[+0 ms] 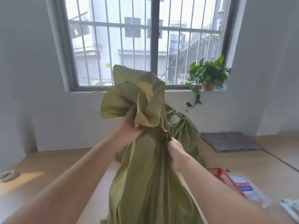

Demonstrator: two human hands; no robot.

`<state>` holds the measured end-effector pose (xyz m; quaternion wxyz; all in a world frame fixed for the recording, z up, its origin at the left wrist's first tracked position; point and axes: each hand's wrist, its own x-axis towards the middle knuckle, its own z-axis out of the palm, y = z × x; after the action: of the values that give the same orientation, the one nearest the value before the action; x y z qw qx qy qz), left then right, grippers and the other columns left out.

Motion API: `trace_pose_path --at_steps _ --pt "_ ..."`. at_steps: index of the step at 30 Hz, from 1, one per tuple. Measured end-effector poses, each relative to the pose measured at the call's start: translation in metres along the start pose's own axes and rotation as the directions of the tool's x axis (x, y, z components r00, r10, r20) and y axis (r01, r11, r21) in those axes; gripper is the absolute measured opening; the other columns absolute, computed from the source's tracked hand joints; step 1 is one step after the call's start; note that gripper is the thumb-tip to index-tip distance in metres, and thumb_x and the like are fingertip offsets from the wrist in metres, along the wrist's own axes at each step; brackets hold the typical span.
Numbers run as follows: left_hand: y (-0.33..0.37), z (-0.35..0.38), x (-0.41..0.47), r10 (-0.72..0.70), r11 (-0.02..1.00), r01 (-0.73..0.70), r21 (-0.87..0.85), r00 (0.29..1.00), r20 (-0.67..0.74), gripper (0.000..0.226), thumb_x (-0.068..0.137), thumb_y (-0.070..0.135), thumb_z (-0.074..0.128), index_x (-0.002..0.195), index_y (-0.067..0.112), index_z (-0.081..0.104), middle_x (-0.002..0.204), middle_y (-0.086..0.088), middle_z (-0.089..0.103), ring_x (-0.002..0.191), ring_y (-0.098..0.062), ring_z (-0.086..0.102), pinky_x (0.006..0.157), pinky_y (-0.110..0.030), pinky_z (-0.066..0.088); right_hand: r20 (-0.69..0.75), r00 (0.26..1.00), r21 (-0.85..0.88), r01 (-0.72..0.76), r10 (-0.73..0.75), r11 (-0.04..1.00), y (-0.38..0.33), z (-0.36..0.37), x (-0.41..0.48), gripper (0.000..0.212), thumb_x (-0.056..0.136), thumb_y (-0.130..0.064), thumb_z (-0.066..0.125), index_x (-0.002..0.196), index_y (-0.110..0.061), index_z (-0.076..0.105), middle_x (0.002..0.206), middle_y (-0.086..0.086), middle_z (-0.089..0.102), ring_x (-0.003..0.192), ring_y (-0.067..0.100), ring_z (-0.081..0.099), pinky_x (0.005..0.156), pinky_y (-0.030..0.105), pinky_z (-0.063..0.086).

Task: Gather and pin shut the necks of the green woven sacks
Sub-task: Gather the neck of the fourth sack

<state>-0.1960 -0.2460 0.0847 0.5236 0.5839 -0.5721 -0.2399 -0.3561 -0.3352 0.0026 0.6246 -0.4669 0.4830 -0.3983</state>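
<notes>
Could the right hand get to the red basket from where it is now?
Probably yes, but not freely: the right hand is clamped on the near green sack at its gathered neck. The red basket lies on the table just beside that forearm, nothing between, yet reaching means dropping its grip.

Single head-worn view, facing forward toward window (145, 42), close above table (267, 167)

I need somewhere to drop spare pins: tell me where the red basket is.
The red basket sits on the table at lower right of the head view, just right of the right forearm, with a clear plastic packet lying against its right side.
</notes>
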Motion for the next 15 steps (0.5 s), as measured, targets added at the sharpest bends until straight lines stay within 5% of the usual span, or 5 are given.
trace_pose_path --at_steps 4,6,9,12,15 --pt "-0.01 0.014 -0.002 -0.058 0.989 0.069 -0.133 0.995 0.079 0.073 0.071 0.031 0.088 0.136 0.027 0.057 0.118 -0.001 0.07 0.103 -0.016 0.069 0.085 -0.036 0.059 -0.038 0.998 -0.063 0.055 -0.057 0.997 0.017 -0.017 -0.004 0.02 0.101 -0.018 0.046 0.112 -0.017 0.063 0.114 0.014 0.073 0.103 0.033 0.071 0.095 0.049 0.059" --pt "-0.019 0.019 -0.002 -0.063 0.993 0.067 -0.102 0.997 0.048 0.073 0.063 0.045 0.084 0.128 0.051 0.051 0.119 0.005 0.067 0.104 -0.015 0.067 0.086 -0.037 0.058 -0.11 0.983 -0.019 0.148 -0.149 0.989 0.023 -0.022 -0.005 0.016 0.1 -0.022 0.056 0.116 -0.021 0.054 0.115 0.015 0.069 0.106 0.033 0.069 0.098 0.054 0.057" --pt "-0.036 0.024 0.0 -0.066 0.995 0.064 -0.073 0.997 -0.034 0.064 0.065 0.055 0.077 0.113 0.073 0.039 0.128 0.005 0.062 0.116 -0.021 0.063 0.096 -0.048 0.056 -0.175 0.864 -0.064 0.469 -0.473 0.881 0.023 -0.026 -0.009 0.047 0.092 -0.024 0.069 0.131 -0.035 0.045 0.127 0.005 0.057 0.116 0.023 0.059 0.102 0.052 0.053" --pt "-0.061 0.032 0.013 -0.254 0.946 0.24 -0.218 0.966 -0.04 0.076 0.071 0.044 0.075 0.142 0.024 0.055 0.131 -0.005 0.063 0.115 -0.021 0.061 0.095 -0.033 0.055 0.072 0.791 -0.251 0.604 -0.608 0.756 0.015 -0.029 -0.017 0.085 0.079 -0.038 0.076 0.146 -0.053 0.026 0.142 -0.01 0.037 0.135 0.017 0.04 0.118 0.055 0.034" --pt "-0.096 0.036 0.029 -0.431 0.901 0.421 -0.108 0.895 -0.112 0.049 0.091 0.039 0.072 0.132 0.013 0.064 0.135 -0.01 0.064 0.121 -0.03 0.061 0.108 -0.047 0.051 0.263 0.818 -0.484 0.57 -0.511 0.664 0.01 -0.031 -0.024 0.121 0.061 -0.058 0.091 0.148 -0.062 0.006 0.143 -0.02 0.017 0.143 0.016 0.02 0.121 0.053 0.014"
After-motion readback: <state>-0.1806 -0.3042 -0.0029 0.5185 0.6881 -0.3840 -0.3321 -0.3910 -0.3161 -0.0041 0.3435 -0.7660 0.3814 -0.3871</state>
